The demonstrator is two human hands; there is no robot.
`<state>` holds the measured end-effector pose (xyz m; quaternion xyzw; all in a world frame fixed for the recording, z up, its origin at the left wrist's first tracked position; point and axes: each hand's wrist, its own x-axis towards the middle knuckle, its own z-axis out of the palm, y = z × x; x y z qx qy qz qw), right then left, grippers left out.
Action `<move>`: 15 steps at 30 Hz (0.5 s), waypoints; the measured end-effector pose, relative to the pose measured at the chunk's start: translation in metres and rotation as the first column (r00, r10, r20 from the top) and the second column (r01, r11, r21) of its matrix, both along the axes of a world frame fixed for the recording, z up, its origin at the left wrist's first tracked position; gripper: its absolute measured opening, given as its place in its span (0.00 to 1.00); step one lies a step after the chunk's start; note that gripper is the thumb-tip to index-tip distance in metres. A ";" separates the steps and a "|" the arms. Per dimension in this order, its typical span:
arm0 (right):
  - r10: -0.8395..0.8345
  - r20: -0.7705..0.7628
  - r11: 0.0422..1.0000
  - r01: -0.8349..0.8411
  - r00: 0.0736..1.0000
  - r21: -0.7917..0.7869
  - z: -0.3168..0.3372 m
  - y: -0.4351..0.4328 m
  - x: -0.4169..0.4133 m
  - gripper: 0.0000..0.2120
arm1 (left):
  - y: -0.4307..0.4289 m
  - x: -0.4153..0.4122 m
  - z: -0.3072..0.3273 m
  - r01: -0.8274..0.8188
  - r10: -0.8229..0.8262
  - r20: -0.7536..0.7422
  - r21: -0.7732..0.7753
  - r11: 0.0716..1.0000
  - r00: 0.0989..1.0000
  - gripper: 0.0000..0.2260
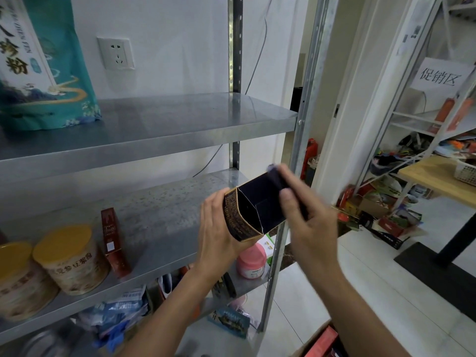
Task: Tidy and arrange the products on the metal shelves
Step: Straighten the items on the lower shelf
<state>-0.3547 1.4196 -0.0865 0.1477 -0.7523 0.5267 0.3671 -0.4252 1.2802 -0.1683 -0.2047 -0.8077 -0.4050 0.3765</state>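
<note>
Head view: mid-frame, the left hand (216, 228) curls round the dark box (260, 207) from its left, while the right hand (314, 222) pinches its open flap (274, 177) at upper right.

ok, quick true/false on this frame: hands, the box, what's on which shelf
1. The left hand grips the dark box. True.
2. The box's end is closed. False: it is open, and the right hand pinches its flap.
3. The teal bag stands on the upper shelf. True.
4. The yellow-lidded cans sit on the upper shelf. False: they sit on the middle shelf, with the red box beside them.
5. The pink bottle stands on a shelf lower than the cans' shelf. True.
</note>
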 end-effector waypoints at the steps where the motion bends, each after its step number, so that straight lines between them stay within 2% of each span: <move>1: 0.020 -0.005 0.999 -0.019 1.000 0.045 -0.007 -0.009 0.001 0.21 | 0.002 0.001 0.003 -0.005 0.005 -0.014 0.000 1.000 1.000 0.42; 4: -0.020 -0.066 0.991 0.028 0.998 0.133 -0.026 -0.021 -0.004 0.20 | 0.009 0.006 0.011 -0.002 0.002 -0.025 -0.002 1.000 1.000 0.38; 10: -0.021 -0.100 0.992 0.033 0.995 0.121 -0.031 -0.016 -0.009 0.19 | 0.012 0.011 0.015 -0.031 0.031 0.023 -0.029 0.999 0.999 0.40; 13: 0.067 0.034 0.998 -0.066 0.997 -0.011 -0.023 -0.005 -0.011 0.18 | 0.013 0.014 0.017 -0.057 0.063 0.092 -0.064 0.996 0.994 0.43; 15: 0.103 0.113 0.995 -0.103 0.988 -0.005 -0.009 0.007 -0.016 0.18 | 0.012 0.014 0.019 -0.057 0.066 0.121 -0.078 0.995 0.990 0.44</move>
